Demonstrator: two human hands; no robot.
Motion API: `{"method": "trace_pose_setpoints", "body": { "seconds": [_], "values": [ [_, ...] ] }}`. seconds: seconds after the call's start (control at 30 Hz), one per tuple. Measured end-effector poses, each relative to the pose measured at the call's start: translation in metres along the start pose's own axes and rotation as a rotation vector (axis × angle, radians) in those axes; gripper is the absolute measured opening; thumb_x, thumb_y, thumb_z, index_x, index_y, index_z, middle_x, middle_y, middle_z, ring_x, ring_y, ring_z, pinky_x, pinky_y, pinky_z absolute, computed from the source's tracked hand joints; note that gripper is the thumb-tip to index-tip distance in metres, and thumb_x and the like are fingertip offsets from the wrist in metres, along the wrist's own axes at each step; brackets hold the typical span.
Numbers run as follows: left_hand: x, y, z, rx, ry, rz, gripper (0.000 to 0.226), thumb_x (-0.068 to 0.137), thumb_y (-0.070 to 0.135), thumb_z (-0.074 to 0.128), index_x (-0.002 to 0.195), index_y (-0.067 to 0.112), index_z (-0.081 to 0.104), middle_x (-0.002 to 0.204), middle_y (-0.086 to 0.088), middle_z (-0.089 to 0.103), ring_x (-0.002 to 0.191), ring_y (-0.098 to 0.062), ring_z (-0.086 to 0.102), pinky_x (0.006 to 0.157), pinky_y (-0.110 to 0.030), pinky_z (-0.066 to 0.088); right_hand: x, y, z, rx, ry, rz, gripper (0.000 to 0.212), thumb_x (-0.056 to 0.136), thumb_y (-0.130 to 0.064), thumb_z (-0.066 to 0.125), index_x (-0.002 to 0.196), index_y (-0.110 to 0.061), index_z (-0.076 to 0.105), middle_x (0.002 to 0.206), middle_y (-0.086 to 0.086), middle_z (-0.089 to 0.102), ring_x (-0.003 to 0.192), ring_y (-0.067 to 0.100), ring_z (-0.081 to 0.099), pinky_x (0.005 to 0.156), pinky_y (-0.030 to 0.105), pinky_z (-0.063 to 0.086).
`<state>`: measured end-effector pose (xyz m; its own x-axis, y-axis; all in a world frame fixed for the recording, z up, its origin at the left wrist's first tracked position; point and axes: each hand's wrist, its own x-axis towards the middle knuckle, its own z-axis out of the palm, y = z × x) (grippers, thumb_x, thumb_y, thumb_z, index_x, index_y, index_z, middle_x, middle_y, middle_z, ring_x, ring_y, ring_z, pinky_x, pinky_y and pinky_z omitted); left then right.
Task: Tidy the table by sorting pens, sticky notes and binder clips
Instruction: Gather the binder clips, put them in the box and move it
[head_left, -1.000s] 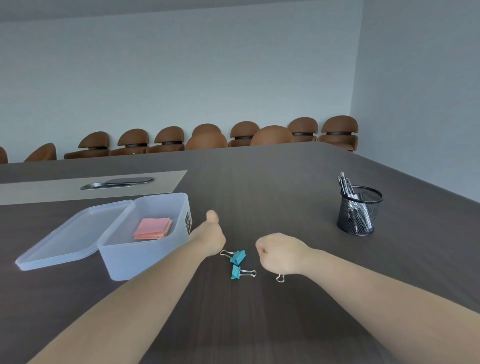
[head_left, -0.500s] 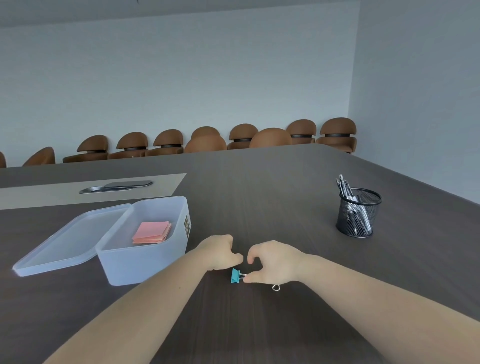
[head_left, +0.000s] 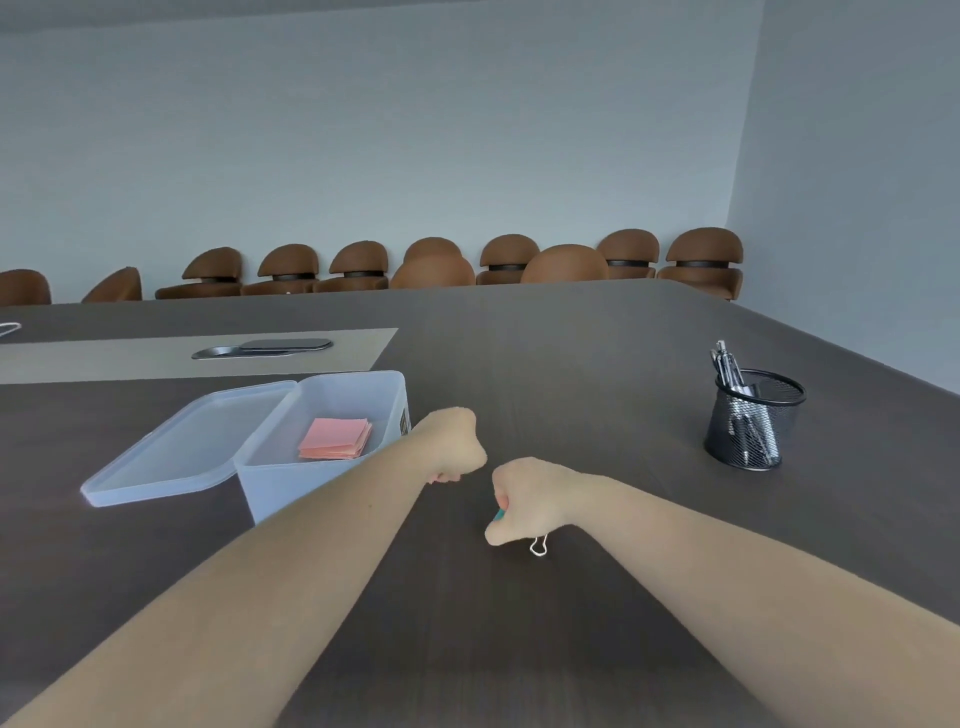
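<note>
My left hand (head_left: 457, 446) is a closed fist just right of the clear plastic box (head_left: 283, 480); no clip shows in it, and the clip that lay under it is gone from the table. My right hand (head_left: 527, 496) is closed on a teal binder clip (head_left: 500, 515), and a wire clip handle (head_left: 539, 546) hangs below that fist. Pink sticky notes (head_left: 335, 439) lie inside the box. Several pens (head_left: 727, 366) stand in a black mesh cup (head_left: 753, 426) at the right.
The box's lid (head_left: 176, 452) lies flat to the left of the box. A beige strip with a dark cable hatch (head_left: 262, 348) runs across the dark table (head_left: 545, 364). Brown chairs (head_left: 434, 262) line the far wall.
Both teal clips have left the table. My left hand closed over one and rose toward the box. My right hand pinched the other, then closed on it.
</note>
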<state>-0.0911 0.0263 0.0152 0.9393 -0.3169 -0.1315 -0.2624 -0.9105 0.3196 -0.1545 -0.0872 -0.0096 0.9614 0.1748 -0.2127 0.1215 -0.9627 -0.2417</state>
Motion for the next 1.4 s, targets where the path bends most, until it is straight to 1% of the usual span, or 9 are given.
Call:
{"method": "trace_pose_setpoints", "body": {
  "seconds": [0.13, 0.27, 0.5, 0.63, 0.77, 0.9, 1.03, 1.13, 1.4],
  "values": [
    [-0.01, -0.001, -0.033, -0.19, 0.023, -0.042, 0.01, 0.08, 0.0, 0.043, 0.071, 0.006, 0.045, 0.062, -0.014, 0.043, 0.049, -0.026, 0.044, 0.044, -0.019, 0.036, 0.003, -0.018, -0.023, -0.056, -0.003, -0.014, 0.039, 0.074, -0.031, 0.057, 0.049, -0.008, 0.037, 0.032, 0.002, 0.036, 0.044, 0.027, 0.041, 0.045, 0.022, 0.032],
    [-0.02, -0.022, -0.063, -0.244, 0.132, -0.084, 0.03, 0.087, 0.0, 0.044, 0.059, 0.008, 0.04, 0.058, -0.009, 0.04, 0.047, -0.021, 0.041, 0.025, -0.012, 0.028, 0.013, -0.047, -0.053, 0.147, 0.171, -0.034, 0.024, 0.08, -0.03, 0.057, 0.075, -0.008, 0.05, 0.062, 0.01, 0.049, 0.045, 0.025, 0.043, 0.044, 0.021, 0.034],
    [-0.019, -0.098, -0.074, -0.235, 0.165, -0.268, 0.015, 0.088, 0.003, 0.045, 0.073, 0.006, 0.047, 0.058, -0.008, 0.043, 0.054, -0.025, 0.046, 0.046, -0.018, 0.035, 0.059, -0.105, -0.07, 0.477, 0.343, -0.034, 0.043, 0.08, -0.017, 0.056, 0.049, -0.017, 0.027, 0.049, 0.001, 0.024, 0.043, 0.02, 0.023, 0.045, 0.022, 0.029],
    [-0.022, -0.116, -0.066, -0.143, 0.05, -0.314, 0.027, 0.089, 0.009, 0.049, 0.062, 0.008, 0.044, 0.06, -0.007, 0.041, 0.048, -0.021, 0.035, 0.047, -0.021, 0.031, 0.088, -0.133, -0.062, 0.435, 0.343, -0.06, 0.038, 0.08, -0.02, 0.057, 0.054, -0.014, 0.031, 0.05, 0.002, 0.03, 0.042, 0.019, 0.031, 0.046, 0.024, 0.033],
    [-0.018, -0.125, -0.069, -0.153, 0.007, -0.315, 0.007, 0.083, 0.013, 0.054, 0.085, 0.009, 0.049, 0.077, -0.008, 0.045, 0.063, -0.023, 0.043, 0.064, -0.027, 0.037, 0.108, -0.146, -0.054, 0.369, 0.378, -0.029, 0.04, 0.083, -0.028, 0.062, 0.06, -0.013, 0.033, 0.056, 0.001, 0.035, 0.048, 0.016, 0.035, 0.045, 0.026, 0.03],
    [-0.01, -0.127, -0.068, -0.365, 0.014, -0.354, 0.015, 0.087, 0.001, 0.044, 0.083, 0.013, 0.052, 0.08, -0.004, 0.045, 0.074, -0.022, 0.049, 0.059, -0.019, 0.044, 0.117, -0.143, -0.052, 0.325, 0.334, 0.019, 0.043, 0.083, -0.03, 0.063, 0.058, -0.013, 0.032, 0.057, 0.001, 0.032, 0.048, 0.015, 0.03, 0.043, 0.026, 0.023],
    [-0.001, -0.127, -0.066, -0.44, 0.085, -0.353, 0.012, 0.094, 0.008, 0.05, 0.105, 0.005, 0.055, 0.101, -0.012, 0.046, 0.091, -0.028, 0.048, 0.09, -0.033, 0.05, 0.124, -0.145, -0.051, 0.311, 0.257, 0.075, 0.029, 0.08, -0.024, 0.063, 0.064, -0.012, 0.043, 0.064, 0.002, 0.047, 0.055, 0.019, 0.043, 0.047, 0.024, 0.034],
    [-0.001, -0.126, -0.07, -0.436, 0.108, -0.384, 0.008, 0.096, 0.007, 0.045, 0.097, 0.003, 0.052, 0.103, -0.016, 0.047, 0.091, -0.029, 0.047, 0.081, -0.033, 0.044, 0.127, -0.147, -0.054, 0.27, 0.187, 0.079, 0.019, 0.08, -0.021, 0.06, 0.069, -0.011, 0.049, 0.075, 0.009, 0.053, 0.065, 0.025, 0.045, 0.051, 0.026, 0.036],
    [0.002, -0.127, -0.077, -0.316, 0.073, -0.428, 0.02, 0.096, 0.012, 0.042, 0.09, 0.003, 0.058, 0.097, -0.012, 0.062, 0.085, -0.026, 0.059, 0.084, -0.035, 0.05, 0.131, -0.154, -0.048, 0.13, -0.13, 0.07, 0.022, 0.081, -0.024, 0.073, 0.077, -0.009, 0.057, 0.082, 0.007, 0.06, 0.088, 0.023, 0.062, 0.096, 0.032, 0.052]
  ]
}}
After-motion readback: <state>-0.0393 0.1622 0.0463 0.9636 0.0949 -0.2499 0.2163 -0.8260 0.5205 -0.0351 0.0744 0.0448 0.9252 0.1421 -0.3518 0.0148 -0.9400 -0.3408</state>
